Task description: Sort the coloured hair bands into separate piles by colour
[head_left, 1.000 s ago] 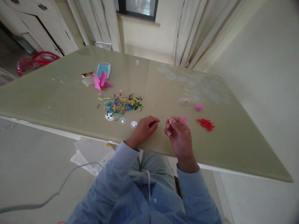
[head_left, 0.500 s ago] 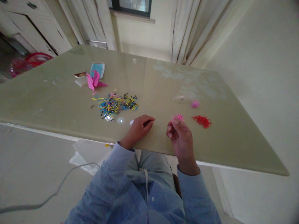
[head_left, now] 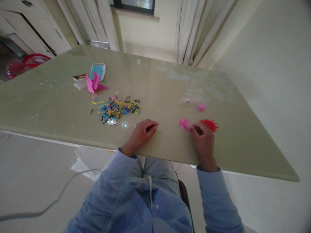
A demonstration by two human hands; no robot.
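My left hand point(head_left: 143, 132) rests near the table's front edge, thumb and fingertips pinched together; anything between them is too small to make out. To its upper left lies a mixed pile of yellow, blue, black and pink bands point(head_left: 119, 108). My right hand point(head_left: 202, 139) is closed in a pinch at the right side of a small pink pile point(head_left: 184, 124), and whatever its fingertips hold is too small to tell. Just behind that hand sits a red pile point(head_left: 210, 125), partly covered by it. A pink clump point(head_left: 201, 107) lies farther back.
On the table point(head_left: 155, 81), a pink folded paper bird point(head_left: 95, 84) lies against a blue face mask point(head_left: 98, 71), beside a small brown packet point(head_left: 79, 77). A clear plastic item point(head_left: 187, 101) is near the pink clump. The front edge runs under my forearms.
My right hand has moved right, from in front of the pink pile to between it and the red pile, and turned more palm down. My left hand keeps its pose. The view has shifted slightly.
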